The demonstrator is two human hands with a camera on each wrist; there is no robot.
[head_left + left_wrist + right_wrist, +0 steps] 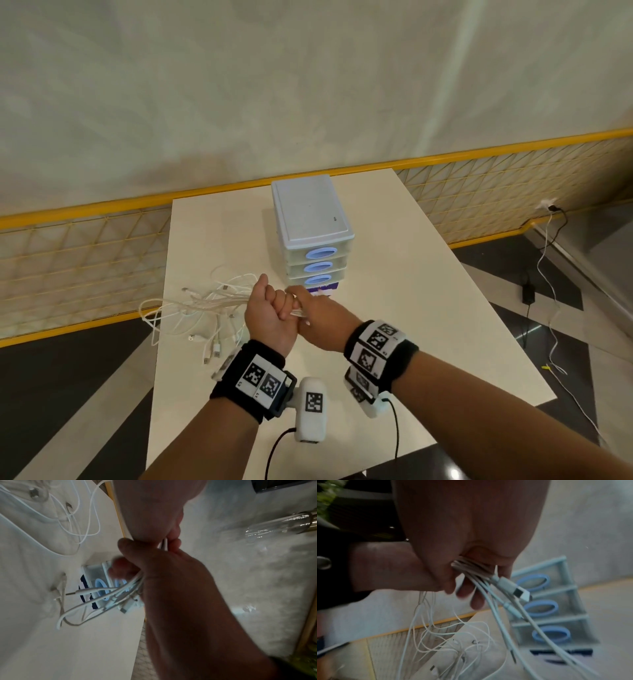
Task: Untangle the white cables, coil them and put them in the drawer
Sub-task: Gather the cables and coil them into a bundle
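Note:
Several white cables (191, 308) lie tangled on the left of the white table (394, 308). Both hands meet in front of the drawer unit (310, 222); its three blue-handled drawers are closed. My left hand (270, 308) is a fist round the strands running to the tangle. My right hand (317, 318) grips the same bundle (298, 313) just beside it. In the right wrist view, plug ends (517, 589) stick out past the right hand (471, 534), and loose strands (426, 615) hang below the left hand (385, 566). The left wrist view shows the bundle (120, 595) held by the right hand (163, 574).
The drawer unit stands on a dark printed card (325, 291) at the table's middle. A yellow mesh fence (85, 257) runs behind the table. To the right, on the floor, a white lead and a black lead (544, 260) run to a wall socket.

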